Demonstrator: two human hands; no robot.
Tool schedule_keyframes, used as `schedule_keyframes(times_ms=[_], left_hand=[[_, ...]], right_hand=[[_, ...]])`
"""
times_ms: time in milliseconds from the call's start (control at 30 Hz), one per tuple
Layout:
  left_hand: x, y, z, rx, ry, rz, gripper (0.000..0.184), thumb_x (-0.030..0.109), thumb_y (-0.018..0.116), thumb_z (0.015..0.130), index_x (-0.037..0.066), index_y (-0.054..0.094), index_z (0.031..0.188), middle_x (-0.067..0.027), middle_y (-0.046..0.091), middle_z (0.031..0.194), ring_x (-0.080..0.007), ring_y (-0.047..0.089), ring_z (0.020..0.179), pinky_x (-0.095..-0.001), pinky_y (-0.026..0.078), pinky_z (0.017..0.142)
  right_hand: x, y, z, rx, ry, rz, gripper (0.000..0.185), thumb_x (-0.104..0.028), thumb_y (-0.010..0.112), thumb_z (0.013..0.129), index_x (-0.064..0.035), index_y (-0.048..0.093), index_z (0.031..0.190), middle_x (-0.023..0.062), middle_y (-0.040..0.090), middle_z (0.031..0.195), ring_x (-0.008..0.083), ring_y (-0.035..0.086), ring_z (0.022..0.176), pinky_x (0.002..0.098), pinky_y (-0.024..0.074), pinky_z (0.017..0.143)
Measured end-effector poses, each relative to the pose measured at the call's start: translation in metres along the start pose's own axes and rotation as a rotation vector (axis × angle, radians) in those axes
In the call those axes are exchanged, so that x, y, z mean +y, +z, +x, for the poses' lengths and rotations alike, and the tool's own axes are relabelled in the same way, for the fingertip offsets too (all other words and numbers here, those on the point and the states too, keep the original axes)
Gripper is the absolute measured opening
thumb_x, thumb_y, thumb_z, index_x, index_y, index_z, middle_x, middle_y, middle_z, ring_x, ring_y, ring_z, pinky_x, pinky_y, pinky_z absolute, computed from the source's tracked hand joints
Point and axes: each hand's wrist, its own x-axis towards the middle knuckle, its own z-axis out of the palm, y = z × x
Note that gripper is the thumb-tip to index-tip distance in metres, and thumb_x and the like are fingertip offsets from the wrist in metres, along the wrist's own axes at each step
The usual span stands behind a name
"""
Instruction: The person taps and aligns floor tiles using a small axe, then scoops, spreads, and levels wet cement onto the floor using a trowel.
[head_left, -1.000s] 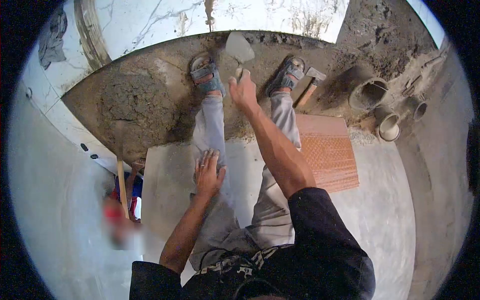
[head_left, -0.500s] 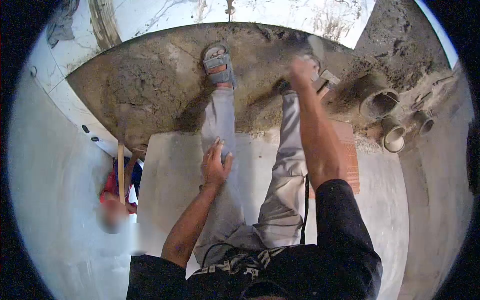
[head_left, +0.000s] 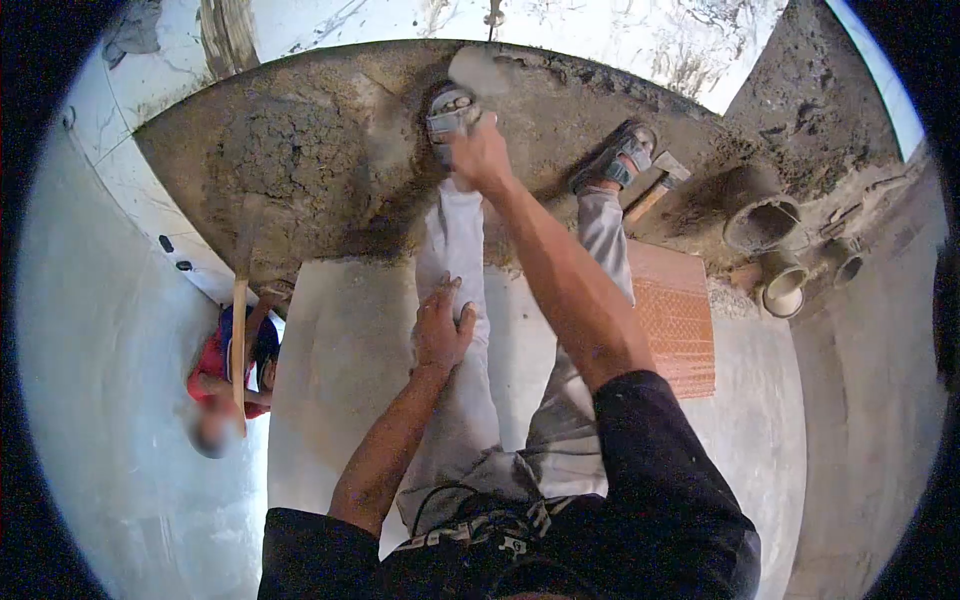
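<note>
My right hand (head_left: 480,155) is closed round the handle of a trowel, above my left sandal (head_left: 447,112). The trowel's grey blade (head_left: 480,72) is blurred and points toward the white marbled tiles (head_left: 390,18). Under it lies a strip of brown mortar (head_left: 560,110). My left hand (head_left: 441,328) rests on my left leg near the knee, with its fingers spread and nothing held. A hammer (head_left: 655,187) with a wooden handle lies beside my right sandal (head_left: 620,158).
A reddish ribbed tile (head_left: 672,325) lies right of my legs. Several buckets, one large (head_left: 762,220), stand at the right. At the left another person (head_left: 215,375) is beside a long wooden handle (head_left: 239,340). Rough mortar (head_left: 290,150) lies at the upper left.
The trowel in my right hand swung right toward my right foot, then back left over my left foot. My left hand has stayed on my leg. The other person's head has shifted slightly.
</note>
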Motion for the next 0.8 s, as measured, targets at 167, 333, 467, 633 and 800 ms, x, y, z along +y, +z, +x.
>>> schedule_keyframes(times_ms=[167,333,467,633,800], left_hand=[[-0.004,0.001,-0.003,0.057,0.003,-0.010,0.049,0.025,0.057,0.079,0.003,0.047,0.122,-0.0205,0.048,0.126,-0.0363,0.048,0.112,-0.0432,0.035,0.096],[0.000,0.002,-0.001,0.044,-0.025,-0.007,0.048,0.023,0.057,0.079,0.003,0.047,0.123,-0.0195,0.049,0.125,-0.0362,0.048,0.112,-0.0425,0.033,0.097],[-0.002,0.006,0.000,0.047,-0.002,-0.043,0.047,0.023,0.057,0.080,0.003,0.048,0.122,-0.0189,0.047,0.128,-0.0357,0.046,0.114,-0.0428,0.032,0.098],[-0.002,0.009,0.001,0.020,-0.004,0.000,0.045,0.023,0.056,0.081,0.002,0.048,0.120,-0.0193,0.046,0.129,-0.0348,0.045,0.116,-0.0433,0.032,0.099],[0.002,0.009,0.002,-0.022,-0.046,-0.004,0.046,0.023,0.056,0.081,0.002,0.048,0.121,-0.0188,0.046,0.129,-0.0350,0.044,0.117,-0.0434,0.031,0.099]], right_hand=[[0.060,-0.026,-0.009,-0.027,-0.283,-0.318,0.052,-0.032,0.054,0.084,0.0075,0.038,0.112,0.0328,0.058,0.087,0.0465,0.058,0.084,0.0494,0.0461,0.072],[0.080,-0.087,0.059,-0.235,-0.175,-0.690,0.040,-0.033,0.046,0.086,-0.0056,0.043,0.115,0.0263,0.061,0.086,0.0442,0.059,0.081,0.0511,0.0472,0.071],[0.139,-0.175,0.077,-0.218,-0.299,-0.774,0.036,-0.027,0.046,0.086,-0.0109,0.045,0.118,0.0244,0.062,0.094,0.0428,0.060,0.088,0.0500,0.0477,0.075],[0.207,-0.278,0.047,-0.028,-0.307,-0.745,0.043,-0.030,0.051,0.084,-0.0132,0.042,0.123,0.0239,0.062,0.092,0.0430,0.059,0.087,0.0497,0.0473,0.073],[0.205,-0.299,-0.019,0.063,0.070,-0.760,0.049,-0.032,0.056,0.082,-0.0103,0.039,0.123,0.0267,0.060,0.092,0.0448,0.058,0.084,0.0511,0.0463,0.070]])
